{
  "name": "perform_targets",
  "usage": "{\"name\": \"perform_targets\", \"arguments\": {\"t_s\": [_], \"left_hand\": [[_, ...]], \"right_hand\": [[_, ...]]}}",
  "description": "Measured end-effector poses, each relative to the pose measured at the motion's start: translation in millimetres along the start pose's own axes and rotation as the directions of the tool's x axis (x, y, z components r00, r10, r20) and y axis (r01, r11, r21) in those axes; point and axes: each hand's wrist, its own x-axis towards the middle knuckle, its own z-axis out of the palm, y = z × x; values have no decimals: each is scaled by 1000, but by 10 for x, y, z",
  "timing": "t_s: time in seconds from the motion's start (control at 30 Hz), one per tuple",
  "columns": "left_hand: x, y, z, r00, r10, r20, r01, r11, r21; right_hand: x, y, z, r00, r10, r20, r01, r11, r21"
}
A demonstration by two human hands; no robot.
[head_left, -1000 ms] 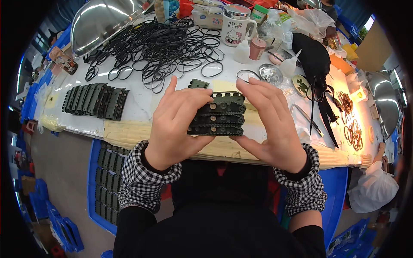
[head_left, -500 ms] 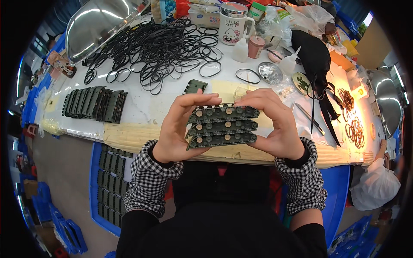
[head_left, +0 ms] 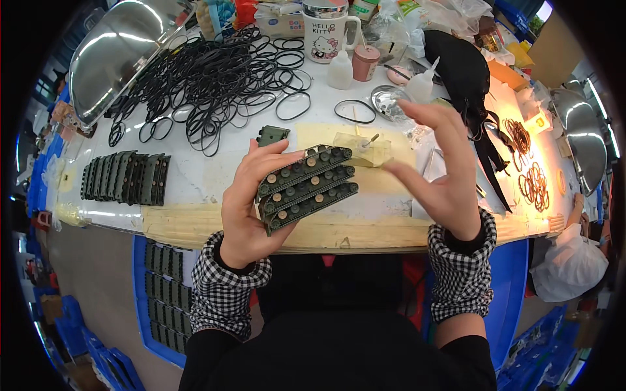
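Note:
My left hand (head_left: pixel 242 212) is closed around a stack of three dark green toy tank hulls (head_left: pixel 308 189), fingers on top and thumb beneath. Round wheels and black rubber tracks show along their facing sides; the stack tilts up to the right. To its right, my right hand (head_left: pixel 450 173) is held apart, empty, thumb and fingers spread. Just behind the left fingertips lies a single green hull (head_left: pixel 272 135). A yellowish taped block with a small upright peg (head_left: pixel 373 138) sits between the hands, farther back. Several green hulls (head_left: pixel 124 177) stand in a row at the left.
A heap of black rubber bands (head_left: pixel 189 85) covers the back left, beside a metal lamp shade (head_left: pixel 120 52). A mug (head_left: pixel 324 39), squeeze bottle (head_left: pixel 340 70) and black bag (head_left: pixel 456 72) stand behind. Below left, a blue tray (head_left: pixel 139 280) holds hulls. At right is another person's arm (head_left: pixel 577 221).
My right hand has let go of the hull stack and moved right, opening. My left hand has carried the stack left and tilted it. The whole view has shifted slightly.

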Motion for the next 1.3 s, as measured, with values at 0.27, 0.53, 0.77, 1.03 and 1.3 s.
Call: {"name": "perform_targets", "arguments": {"t_s": [0.27, 0.53, 0.77, 1.03, 1.3], "left_hand": [[30, -68, 142, 988, -135, -72, 131, 990, -60], [5, -103, 147, 977, -213, -29, 203, 960, -192], [20, -86, 133, 986, -158, 55, 161, 985, -57], [11, -103, 134, 986, -158, 47, 160, 986, -53], [9, -102, 126, 985, -165, 43, 166, 986, -20]], "right_hand": [[-54, 233, 328, 995, 91, 51, -86, 991, -101], [2, 91, 263, 983, 49, -174, -44, 998, 35], [-85, 165, 383, 973, 142, -184, -80, 948, 307], [-87, 175, 418, 973, 161, -168, -101, 943, 317], [-58, 271, 401, 998, -24, -55, 16, 990, -138]]}}
